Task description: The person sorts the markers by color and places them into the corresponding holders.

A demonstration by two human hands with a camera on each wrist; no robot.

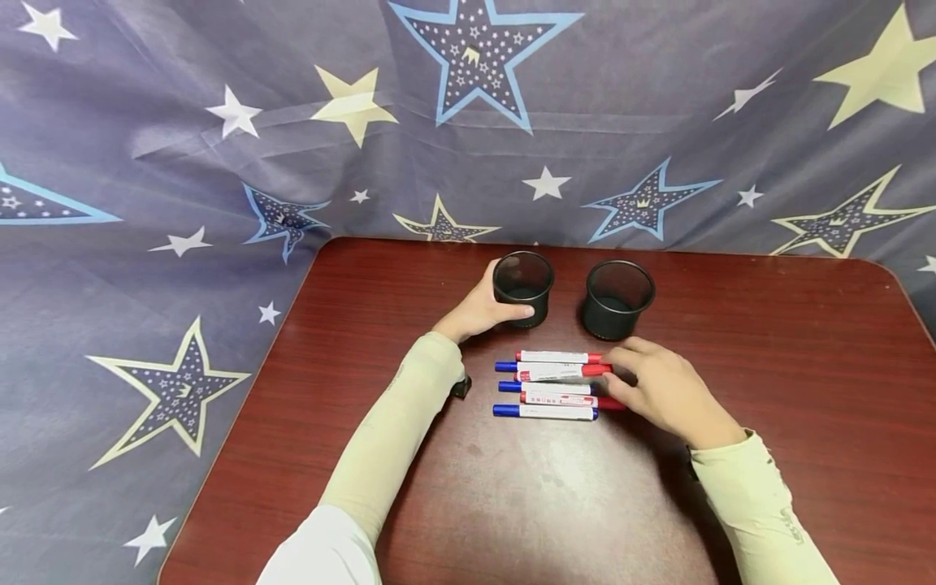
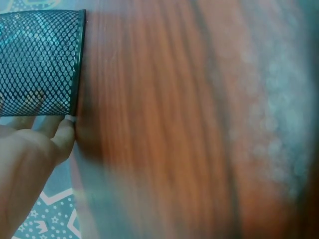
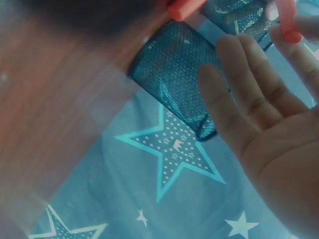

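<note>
My left hand (image 1: 478, 310) grips the left black mesh pen holder (image 1: 534, 309), thumb across its front and fingers round its far side. The left wrist view shows this mesh pen holder (image 2: 40, 62) with fingers against its wall. Several whiteboard markers with white barrels lie side by side in front, among them a blue-capped marker (image 1: 544, 412). At their right ends is my right hand (image 1: 669, 394), pinching a red marker (image 1: 556, 371) by its red end between thumb and index finger. In the right wrist view, that marker's red end (image 3: 290, 27) shows between the fingertips; the other fingers are extended.
A second black mesh pen holder (image 1: 613, 317) stands upright right of the first, just beyond the markers. The reddish-brown wooden table (image 1: 468, 504) runs back to a star-patterned cloth (image 1: 453, 162) hanging behind it.
</note>
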